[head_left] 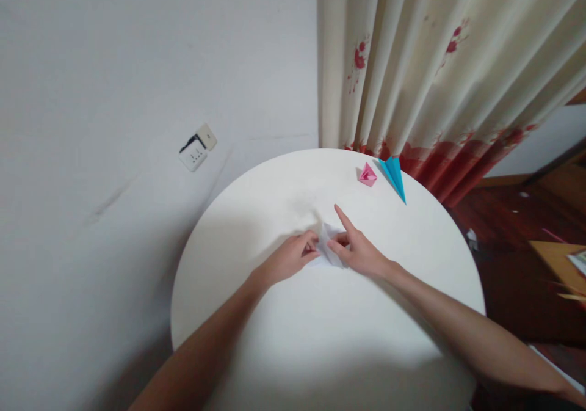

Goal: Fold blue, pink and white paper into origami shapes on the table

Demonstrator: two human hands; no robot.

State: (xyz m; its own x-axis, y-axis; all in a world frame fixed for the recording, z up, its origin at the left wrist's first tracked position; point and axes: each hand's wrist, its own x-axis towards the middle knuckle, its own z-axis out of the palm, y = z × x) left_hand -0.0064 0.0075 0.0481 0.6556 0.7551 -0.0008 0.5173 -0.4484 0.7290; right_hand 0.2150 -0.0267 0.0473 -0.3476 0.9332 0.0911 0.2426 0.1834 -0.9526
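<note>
White paper (328,244) at frame centre on round table (284,338), pinched between left hand (289,256) and right hand (358,251), right forefinger stretched out.

Round table (274,313) lies bare around both hands; pink origami (367,175) and blue paper plane (394,177) block its far edge

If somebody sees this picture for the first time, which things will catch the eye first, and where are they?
First the two hands at the middle of the round white table: the left hand and the right hand pinch a small white paper between them. Next, two bright folded papers near the far edge: a pink folded paper and, just right of it, a blue paper plane. Behind them hangs a cream curtain with red flowers.
</note>
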